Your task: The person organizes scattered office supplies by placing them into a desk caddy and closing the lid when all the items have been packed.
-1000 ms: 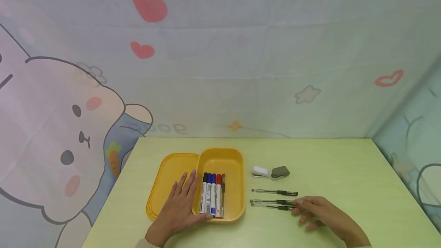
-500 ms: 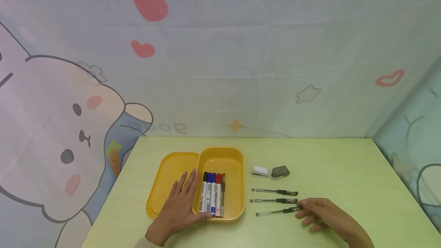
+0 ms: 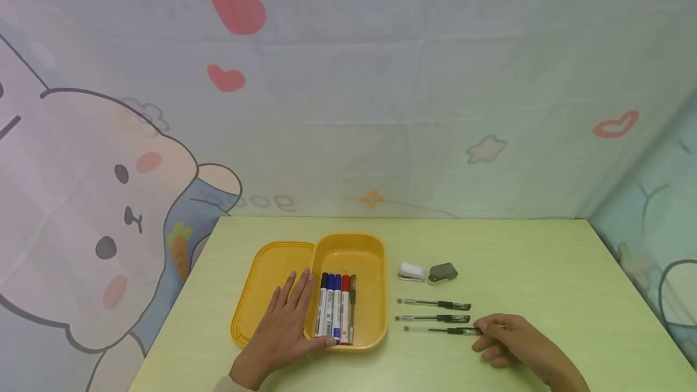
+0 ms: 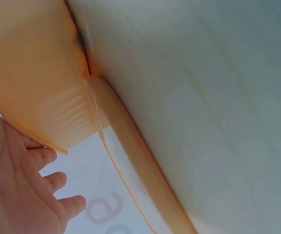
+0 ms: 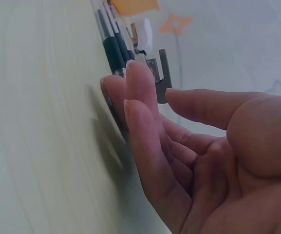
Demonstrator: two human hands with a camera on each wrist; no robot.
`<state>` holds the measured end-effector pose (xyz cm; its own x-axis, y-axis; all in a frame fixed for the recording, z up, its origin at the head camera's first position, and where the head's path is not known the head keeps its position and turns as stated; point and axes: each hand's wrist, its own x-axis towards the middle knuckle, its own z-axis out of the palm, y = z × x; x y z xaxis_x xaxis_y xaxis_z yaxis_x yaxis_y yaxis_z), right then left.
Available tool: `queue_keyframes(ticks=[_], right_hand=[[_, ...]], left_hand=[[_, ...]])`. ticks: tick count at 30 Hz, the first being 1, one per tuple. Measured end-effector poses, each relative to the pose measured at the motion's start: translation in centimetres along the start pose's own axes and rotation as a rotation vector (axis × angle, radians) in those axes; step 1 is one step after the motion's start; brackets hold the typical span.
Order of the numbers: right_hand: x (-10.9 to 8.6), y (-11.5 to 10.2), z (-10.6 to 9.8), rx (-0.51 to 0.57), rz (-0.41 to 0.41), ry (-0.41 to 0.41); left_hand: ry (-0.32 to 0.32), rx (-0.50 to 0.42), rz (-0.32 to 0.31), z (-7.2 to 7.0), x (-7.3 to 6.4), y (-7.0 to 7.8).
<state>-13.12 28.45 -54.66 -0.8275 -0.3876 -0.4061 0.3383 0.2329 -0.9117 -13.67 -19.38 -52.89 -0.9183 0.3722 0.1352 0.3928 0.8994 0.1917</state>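
Note:
My left hand (image 3: 285, 325) lies with straight fingers along the left side of a yellow plastic box (image 3: 376, 295), its thumb over the front rim. In the left wrist view its fingers touch the box's outer wall (image 4: 38, 83). Inside the box are several capped markers (image 3: 330, 307) and a pen (image 3: 352, 307). My right hand (image 3: 509, 337) has its fingertips at the black cap end of the nearest gel pen (image 3: 441, 330), which lies on the table. The right wrist view shows the thumb apart from the bent fingers (image 5: 142, 92). Two more gel pens (image 3: 432, 319) lie parallel behind it.
A yellow lid (image 3: 261, 283) lies left of the box, partly under its edge. A white stapler (image 3: 411, 271) and a grey stapler (image 3: 443, 272) sit behind the pens. The pale green table (image 3: 544, 271) ends at a patterned cloth backdrop.
The nearest pen has shifted right and away from the middle pen, tilted at half a second ago, now nearly parallel. My right hand moved slightly right with it. My left hand stayed put.

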Motion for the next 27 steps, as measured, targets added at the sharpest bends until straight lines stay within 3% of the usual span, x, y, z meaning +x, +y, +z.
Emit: queue_keyframes(ticks=[12, 27], right_hand=[[1.2, 0.3, 0.5, -0.111, 0.043, 0.113], [1.5, -0.1, 0.0, -0.152, -0.062, -0.038]], left_hand=[[0.007, 0.002, 0.007, 0.1, -0.1, 0.0], [0.001, -0.004, 0.005, 0.0, -0.1, 0.0]])
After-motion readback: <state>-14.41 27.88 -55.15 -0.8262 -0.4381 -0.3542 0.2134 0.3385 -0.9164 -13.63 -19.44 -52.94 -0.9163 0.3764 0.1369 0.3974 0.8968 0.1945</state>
